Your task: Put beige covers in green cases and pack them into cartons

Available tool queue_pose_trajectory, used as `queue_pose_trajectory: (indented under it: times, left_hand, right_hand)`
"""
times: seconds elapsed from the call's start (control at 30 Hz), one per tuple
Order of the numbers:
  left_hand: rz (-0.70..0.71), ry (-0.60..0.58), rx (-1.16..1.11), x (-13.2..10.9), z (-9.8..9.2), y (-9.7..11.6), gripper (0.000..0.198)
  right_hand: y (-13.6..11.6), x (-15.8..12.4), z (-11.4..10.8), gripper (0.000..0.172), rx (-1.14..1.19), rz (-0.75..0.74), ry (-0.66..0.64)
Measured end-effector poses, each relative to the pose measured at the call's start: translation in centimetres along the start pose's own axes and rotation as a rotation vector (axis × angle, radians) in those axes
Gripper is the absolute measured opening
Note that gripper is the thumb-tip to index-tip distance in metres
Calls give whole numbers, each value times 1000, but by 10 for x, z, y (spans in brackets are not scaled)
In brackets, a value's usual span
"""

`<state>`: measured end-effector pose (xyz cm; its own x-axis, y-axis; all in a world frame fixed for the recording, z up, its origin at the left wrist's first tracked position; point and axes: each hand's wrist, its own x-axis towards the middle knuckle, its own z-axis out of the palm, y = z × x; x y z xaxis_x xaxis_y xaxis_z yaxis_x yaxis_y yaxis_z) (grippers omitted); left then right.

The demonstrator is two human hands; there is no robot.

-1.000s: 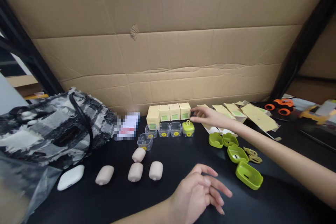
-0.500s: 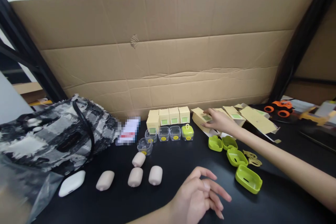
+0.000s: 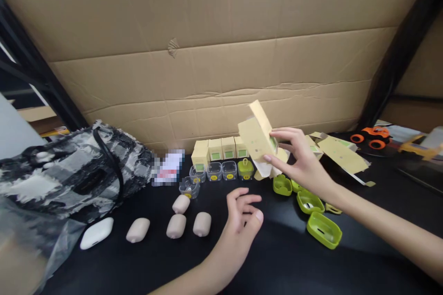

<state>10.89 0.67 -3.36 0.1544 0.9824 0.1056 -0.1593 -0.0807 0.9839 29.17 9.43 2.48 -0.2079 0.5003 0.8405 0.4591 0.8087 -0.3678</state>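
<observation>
My right hand (image 3: 294, 156) grips a cream cardboard box (image 3: 256, 138) between thumb and fingers, held tilted above the table with its end flaps loose. My left hand (image 3: 242, 221) hovers lower and to the left, fingers apart and curled, nothing in it. Just left of the held box stand several small cream boxes (image 3: 221, 148) with green labels. In front of them sit several clear plastic cups (image 3: 214, 172) with yellow stickers and a green lidded case (image 3: 245, 169). Below my right wrist lie green open case shells (image 3: 324, 230), partly covered by the forearm.
Several beige rounded cases (image 3: 176, 226) and a white case (image 3: 97, 233) lie at the front left. A black-and-white bag (image 3: 76, 170) fills the left side. Flattened cartons (image 3: 344, 153) and an orange toy truck (image 3: 372, 137) are at right. A cardboard wall (image 3: 221, 69) closes the back.
My right hand has lifted a cream box off the table and brought it leftward and up. My left hand has risen toward it, and the view has tipped down slightly.
</observation>
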Motion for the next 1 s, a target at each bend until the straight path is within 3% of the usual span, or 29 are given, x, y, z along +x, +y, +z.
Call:
queue_pose_trajectory:
  times: [0.17, 0.3, 0.4, 0.47, 0.57, 0.73, 0.8, 0.9, 1.0]
  left_hand:
    - [-11, -28, 156, 0, -1, -2, 49]
    - [-16, -59, 198, -3, -1, -2, 48]
    - [18, -34, 184, -3, -3, -3, 44]
    - [53, -2, 140, -3, -3, -1, 48]
    - [85, 16, 22, -5, 1, 3, 64]
    - [70, -74, -204, -13, 3, 4, 96]
    - [37, -125, -260, -16, -2, 3, 104]
    - [6, -141, -280, -18, -10, 5, 106]
    - [-2, -113, -244, -19, -16, 11, 110]
  right_hand:
    - [13, -8, 14, 39, 0, -5, 53]
    - [25, 1, 5, 39, 10, 31, 193]
    - [15, 4, -3, 40, 16, 38, 218]
    - [-2, -2, -5, 42, 5, 4, 152]
    - [-32, -20, 0, 44, -4, -40, -50]
    - [-57, -47, 5, 46, 36, 129, -300]
    - [-57, -52, 0, 57, 63, 131, -408]
    - [-52, -61, -8, 88, 77, 30, -553]
    - [-44, -73, -10, 115, 46, -78, -591]
